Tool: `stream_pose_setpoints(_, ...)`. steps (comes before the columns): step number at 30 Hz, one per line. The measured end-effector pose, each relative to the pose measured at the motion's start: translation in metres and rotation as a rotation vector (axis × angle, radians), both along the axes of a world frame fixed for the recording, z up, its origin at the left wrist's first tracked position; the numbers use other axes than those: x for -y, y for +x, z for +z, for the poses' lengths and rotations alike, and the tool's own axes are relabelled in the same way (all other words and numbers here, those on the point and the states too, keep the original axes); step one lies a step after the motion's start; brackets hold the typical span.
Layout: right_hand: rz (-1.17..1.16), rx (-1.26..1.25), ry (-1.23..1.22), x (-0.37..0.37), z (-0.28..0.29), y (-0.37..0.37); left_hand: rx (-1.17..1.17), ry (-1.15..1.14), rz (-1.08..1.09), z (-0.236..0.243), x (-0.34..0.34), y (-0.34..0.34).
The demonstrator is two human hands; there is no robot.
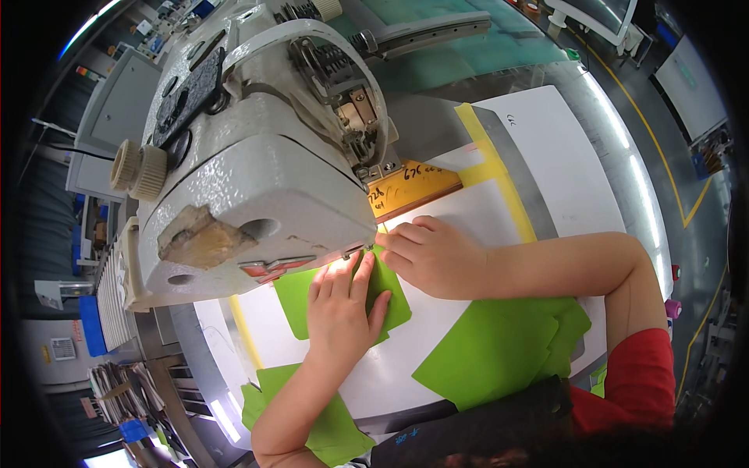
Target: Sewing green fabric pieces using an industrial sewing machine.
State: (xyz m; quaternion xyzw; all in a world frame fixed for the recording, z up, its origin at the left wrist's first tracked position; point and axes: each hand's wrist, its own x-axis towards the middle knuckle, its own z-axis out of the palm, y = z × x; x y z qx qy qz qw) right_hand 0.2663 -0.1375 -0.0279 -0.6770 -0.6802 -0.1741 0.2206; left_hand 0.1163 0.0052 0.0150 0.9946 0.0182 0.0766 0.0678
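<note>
A green fabric piece [294, 306] lies on the white work surface under the head of a large white sewing machine [265, 187]. My left hand [343, 300] rests flat on this piece, fingers stretched toward the machine's needle area and thumb spread to the side. Close to the needle area, my right hand [429, 256] has its fingers bent and pressed together at the fabric's far right edge. Whatever those fingertips hold is too small to make out. A yellow-orange guide plate [417, 187] with handwriting sits just beyond my right hand.
Stacked green fabric pieces [491, 351] lie at the near right, and more green pieces [312, 421] are under my left forearm. Yellow tape [507, 187] crosses the white sheets. A metal rail arm [429, 35] extends at the back over a green surface.
</note>
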Motion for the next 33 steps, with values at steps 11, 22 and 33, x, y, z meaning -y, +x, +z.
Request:
stream_pose_setpoints(11, 0.145, -0.032, -0.052, 0.006, 0.014, -0.002, -0.077, -0.075, 0.034, 0.02, 0.0, -0.015)
stream_pose_setpoints(22, 0.297, 0.186, -0.521, -0.021, 0.065, -0.073, -0.237, -0.215, 0.728, 0.085, -0.046, -0.182)
stream_pose_setpoints(33, 0.123, -0.009, -0.494, -0.039, 0.047, -0.07, 0.141, -0.258, 0.612, 0.009, -0.083, -0.22)
